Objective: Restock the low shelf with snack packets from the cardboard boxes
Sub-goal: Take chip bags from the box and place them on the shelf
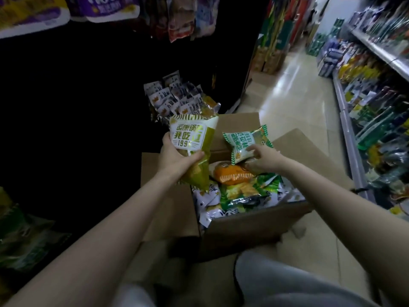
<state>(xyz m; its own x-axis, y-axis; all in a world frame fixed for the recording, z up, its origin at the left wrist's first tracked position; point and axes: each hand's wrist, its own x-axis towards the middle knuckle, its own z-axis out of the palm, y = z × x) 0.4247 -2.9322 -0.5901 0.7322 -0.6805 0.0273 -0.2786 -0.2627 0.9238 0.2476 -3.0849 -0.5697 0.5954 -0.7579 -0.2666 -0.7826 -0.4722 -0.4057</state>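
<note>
1. Head view, left grip: the left hand (177,155) holds an olive-and-white snack packet (191,149) upright, thumb on its left edge and fingers curled under its printed face. The packet's tail hangs below the palm, over the near-left corner of the box.

2. Head view, right grip: the right hand (264,157) pinches the lower corner of a green-and-white snack packet (246,144), which stands tilted just above the box contents. Directly below this grip lie an orange packet (232,173) and mixed green and white packets.

3. The open cardboard box (254,222) sits on the floor beneath both hands, still well filled. Its left flap (166,196) lies flat under the left forearm.

4. Beyond the left grip, in the dark recess, the low shelf (155,120) holds a row of black-and-white packets (172,96) with yellowish packets in front. The rest of that shelf is too dark to read.

5. Judged risks:
   - The right hand's corner pinch looks light, so the packet could swing or slip back into the box.
   - The shelf gap is hard to see; a packet pushed in blind may topple the standing row or land in the wrong facing.
   - With both hands loaded, neither is free to steady the row.
   - A tight squeeze could crush the crisp contents.
</note>
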